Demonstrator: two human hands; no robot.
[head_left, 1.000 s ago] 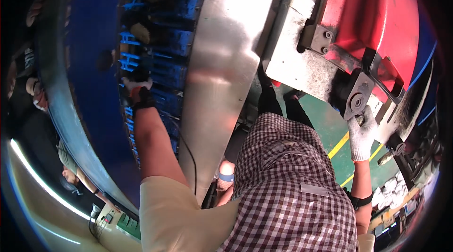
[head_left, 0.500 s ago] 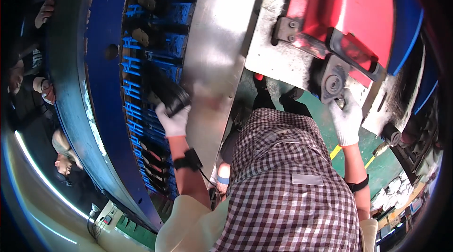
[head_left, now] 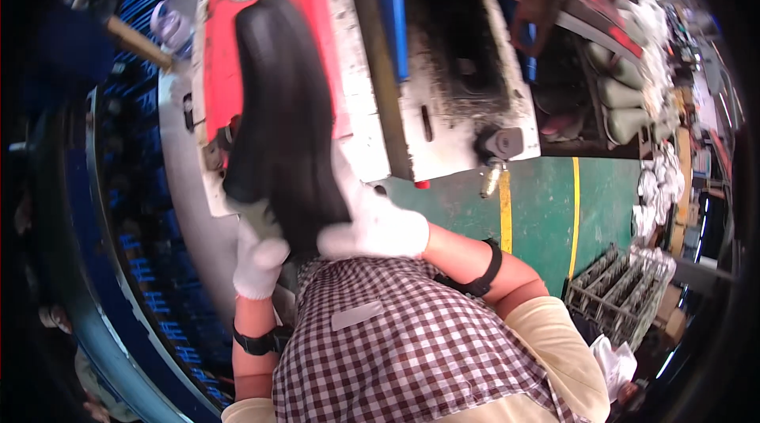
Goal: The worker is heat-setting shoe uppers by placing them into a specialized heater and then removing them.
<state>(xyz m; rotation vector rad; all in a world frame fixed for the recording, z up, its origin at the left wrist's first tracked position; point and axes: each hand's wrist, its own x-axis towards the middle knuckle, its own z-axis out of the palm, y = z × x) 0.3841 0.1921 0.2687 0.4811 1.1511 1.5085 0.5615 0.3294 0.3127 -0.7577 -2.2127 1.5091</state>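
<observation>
A long black boot [head_left: 285, 106], somewhat blurred, is held up in front of me with its toe pointing away, over the red machine. My left hand [head_left: 259, 261], in a white glove, grips its near end from the left, next to a pale greenish patch on the boot. My right hand [head_left: 376, 225], gloved too, wraps its near right side with the thumb across it. Part of the red machine cover [head_left: 224, 66] is hidden behind the boot.
To the left runs a line with blue racks [head_left: 136, 264] beside a metal ledge [head_left: 186, 193]. A second white machine bed [head_left: 451, 146] has a grey-black knob [head_left: 503, 142]. Pale shoe lasts [head_left: 621, 94] and a metal cart [head_left: 613, 288] stand at right. People show at lower left.
My view has swung to the right. The boot has come from the blue racks to in front of me. My right hand has left the machine knob and now grips the boot too.
</observation>
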